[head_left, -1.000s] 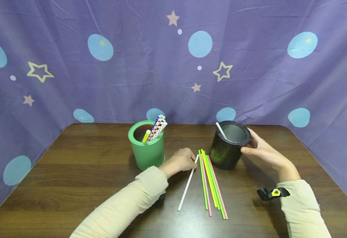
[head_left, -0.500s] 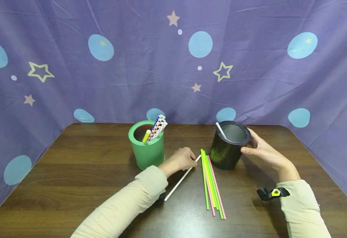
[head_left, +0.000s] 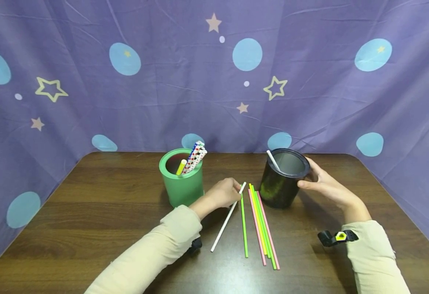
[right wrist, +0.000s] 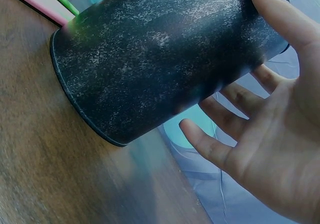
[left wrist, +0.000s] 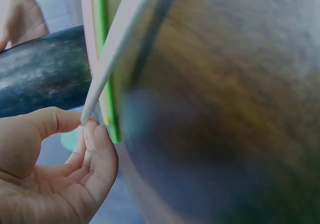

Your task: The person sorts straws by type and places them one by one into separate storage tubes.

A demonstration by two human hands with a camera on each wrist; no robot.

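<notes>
My left hand (head_left: 223, 193) pinches a thin white straw (head_left: 222, 229) close to its far end. In the left wrist view, the thumb and fingertips meet at the tip of the straw (left wrist: 107, 64). Just right of that hand lies a single green straw (head_left: 244, 232), its far end by the fingers. A loose bunch of pink, yellow and green straws (head_left: 262, 228) lies farther right. My right hand (head_left: 326, 184) holds a black can (head_left: 278, 192) from its right side, thumb in front and fingers behind. A white straw (head_left: 272, 160) leans inside the can.
A green can (head_left: 184, 190) stands left of my left hand. It holds several dotted straws (head_left: 195, 159) and a thick yellow one (head_left: 181, 167). All stand on a brown wooden table (head_left: 119, 196), with a purple patterned curtain (head_left: 185, 102) behind.
The pinched white straw has swung at its near end, first left, then partly back, and its far end has risen. One green straw has shifted left, away from the bunch. The right hand stays put.
</notes>
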